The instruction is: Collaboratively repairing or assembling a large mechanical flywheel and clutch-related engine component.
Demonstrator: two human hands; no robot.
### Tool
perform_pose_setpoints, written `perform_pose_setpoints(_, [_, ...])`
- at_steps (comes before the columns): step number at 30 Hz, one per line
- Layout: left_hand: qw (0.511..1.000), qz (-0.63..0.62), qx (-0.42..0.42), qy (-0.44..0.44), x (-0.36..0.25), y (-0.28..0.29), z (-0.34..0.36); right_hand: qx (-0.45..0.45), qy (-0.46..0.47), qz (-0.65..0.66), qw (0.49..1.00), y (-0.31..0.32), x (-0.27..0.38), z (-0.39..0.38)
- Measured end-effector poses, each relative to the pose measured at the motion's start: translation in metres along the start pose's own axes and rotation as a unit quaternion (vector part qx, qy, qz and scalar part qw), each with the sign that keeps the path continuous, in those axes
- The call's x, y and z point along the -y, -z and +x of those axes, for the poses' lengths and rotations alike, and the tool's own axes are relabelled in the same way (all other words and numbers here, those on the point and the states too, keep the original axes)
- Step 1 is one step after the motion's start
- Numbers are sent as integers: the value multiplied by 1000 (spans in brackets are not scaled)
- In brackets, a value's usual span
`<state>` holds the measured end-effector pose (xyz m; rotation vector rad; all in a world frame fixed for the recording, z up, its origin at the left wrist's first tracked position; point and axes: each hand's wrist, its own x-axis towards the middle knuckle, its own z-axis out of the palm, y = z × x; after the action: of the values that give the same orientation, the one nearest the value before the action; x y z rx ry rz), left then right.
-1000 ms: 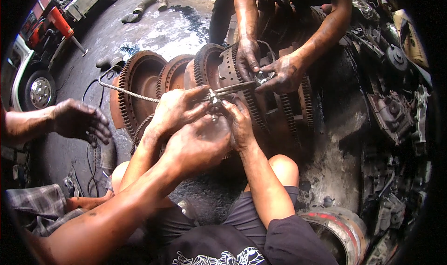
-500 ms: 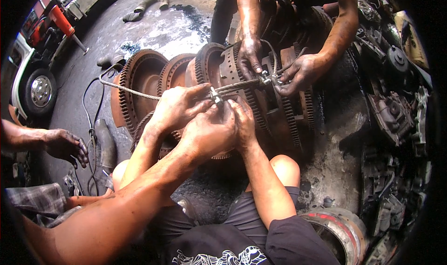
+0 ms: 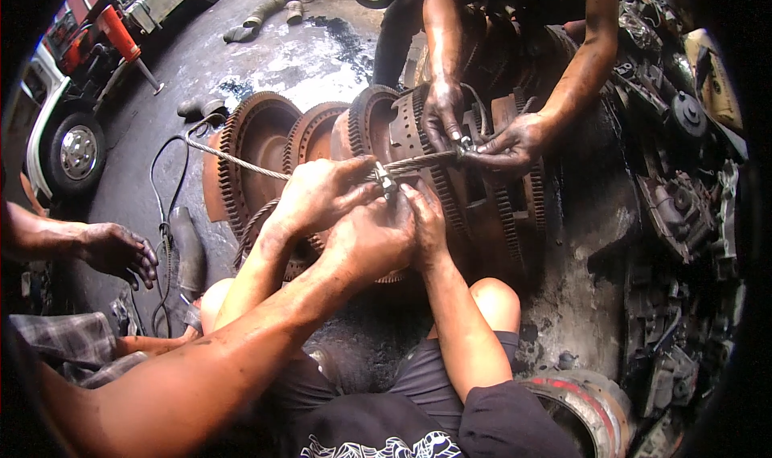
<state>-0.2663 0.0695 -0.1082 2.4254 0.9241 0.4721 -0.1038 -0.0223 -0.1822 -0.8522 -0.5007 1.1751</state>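
My left hand (image 3: 320, 194) is closed round a steel wire rope (image 3: 241, 163), its finger and thumb against a silver wire rope clip (image 3: 384, 178). On the other side of that clip, my right hand (image 3: 428, 221) pinches at its lower part; a co-worker's hand (image 3: 374, 237) partly hides the fingertips. That co-worker's arm comes in from the lower left, crosses over my left forearm, and its fingers press at the clip's underside. Across from me, another person's two hands (image 3: 442, 120) (image 3: 515, 144) work at a second clip (image 3: 466, 146) on the same rope.
Beneath the rope lie rusty toothed gear rings (image 3: 261, 136). Another hand (image 3: 121, 253) hangs at the left beside a dark hose (image 3: 189, 249). Greasy metal parts (image 3: 675, 201) are piled at the right. A round metal housing (image 3: 591, 410) sits near my right side; a truck wheel (image 3: 76, 152) stands far left.
The whole view has shifted slightly right and down. My hands keep their hold at the clip. The fingers of the person across have shifted around the second clip.
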Motion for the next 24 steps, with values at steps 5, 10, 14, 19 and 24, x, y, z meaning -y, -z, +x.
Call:
perform_pose_setpoints(5, [999,31,-11,-7,1,-1,-3,-11,-20,24,999,-3,1,0])
perform_pose_setpoints(10, [1000,0,-2,-3,-5,3,1,30,70,-117,990,8,-4,7])
perform_pose_setpoints(14, [1000,12,6,11,0,2,1,58,-2,-3,998,-7,12,-3])
perform_pose_setpoints(19, [1000,0,-1,14,0,-1,3,60,-30,48,997,0,2,2])
perform_pose_setpoints(24, [999,-27,0,30,14,-12,3,101,-60,107,987,5,-4,9])
